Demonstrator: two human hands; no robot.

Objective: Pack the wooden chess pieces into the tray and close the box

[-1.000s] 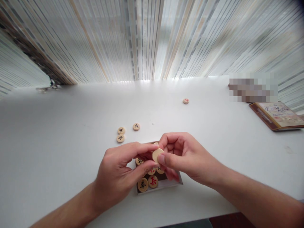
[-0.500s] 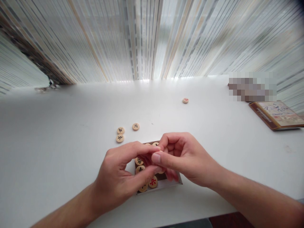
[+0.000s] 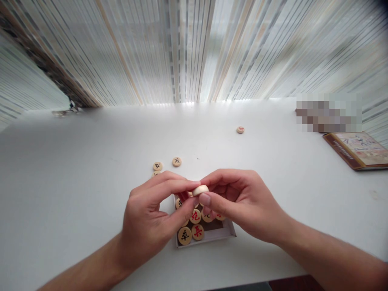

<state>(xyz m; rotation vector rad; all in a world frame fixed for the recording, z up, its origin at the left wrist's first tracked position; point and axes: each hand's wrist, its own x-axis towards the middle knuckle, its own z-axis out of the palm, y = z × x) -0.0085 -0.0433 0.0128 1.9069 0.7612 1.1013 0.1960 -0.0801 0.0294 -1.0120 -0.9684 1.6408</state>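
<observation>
A pale round chess piece is pinched between both hands above a shallow box. My left hand touches it from the left with thumb and fingertips, and my right hand grips its right side. Inside the box lie several wooden pieces, among them a red-marked one and a black-marked one in the near row. The hands hide part of the box's far side. The held piece's face cannot be read.
Beyond my left hand, black-marked pieces lie on the white table. Farther back is a red-marked piece. A brown box lid lies at the right, beside a blurred-out object. Striped curtains hang behind.
The held piece now shows clearly between the fingertips. My left thumb has risen towards it, uncovering more pieces in the box. The view has shifted slightly, and everything on the table appears farther right.
</observation>
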